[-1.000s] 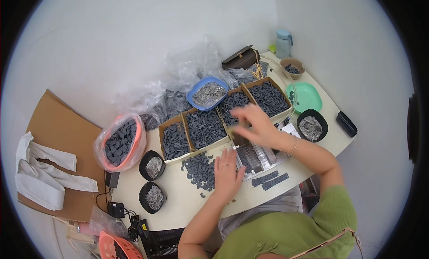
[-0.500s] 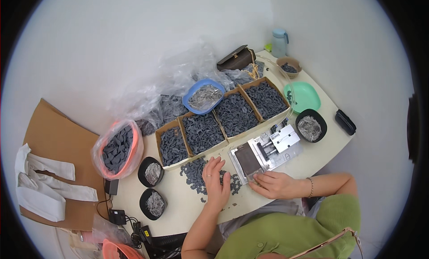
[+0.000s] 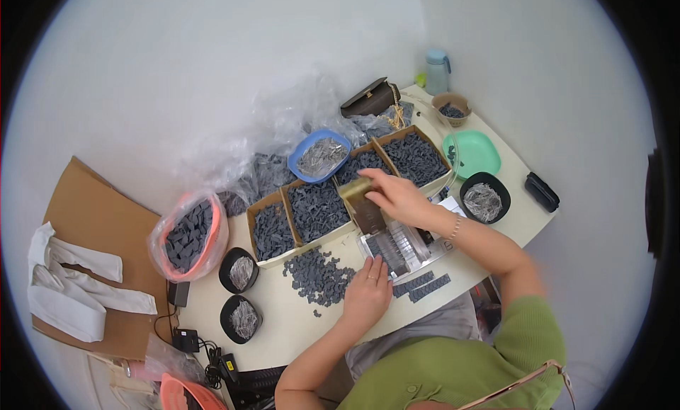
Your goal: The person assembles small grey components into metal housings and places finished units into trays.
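Observation:
My right hand reaches across a metal fixture and grips the far end of a dark brown translucent plate, which is tilted up off it. Ridged, clear-looking slots show on the fixture's bed, with dark pieces along its left side. My left hand lies with fingers stretched at the fixture's near left corner, its fingertips touching the edge. Left of that hand is a spread of small dark grey pieces. Two dark toothed strips lie just in front of the fixture.
A divided cardboard box of grey pieces stands behind, with a blue tray of metal pins on it. Black bowls of pins flank the work. A green tray is at right, a pink basket at left.
My right hand has moved up and away from the fixture's near edge, lifting the brown plate. My left hand has come down and right onto the fixture's corner. The toothed strips now show.

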Tool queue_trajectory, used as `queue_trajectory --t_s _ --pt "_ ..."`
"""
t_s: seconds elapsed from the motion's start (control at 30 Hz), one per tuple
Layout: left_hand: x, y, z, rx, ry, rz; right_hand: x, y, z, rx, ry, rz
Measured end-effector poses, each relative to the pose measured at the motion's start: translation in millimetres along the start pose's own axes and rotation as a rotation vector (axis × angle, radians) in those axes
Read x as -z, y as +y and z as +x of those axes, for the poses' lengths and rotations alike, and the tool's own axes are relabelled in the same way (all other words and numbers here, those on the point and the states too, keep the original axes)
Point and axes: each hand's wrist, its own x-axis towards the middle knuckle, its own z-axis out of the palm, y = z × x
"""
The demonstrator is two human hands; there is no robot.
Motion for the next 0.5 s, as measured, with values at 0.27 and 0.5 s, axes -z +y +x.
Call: queue_trajectory --t_s 0.27,0.5 --pt "-10.3 3.8 13.9 -0.072 -0.182 0.258 32.1 49.2 19.1 0.025 -0.167 -0.234" --pt "13.7 -17.1 40.1 0.092 -0.263 -0.084 68.4 103.7 25.3 -0.034 -0.306 -0.511"
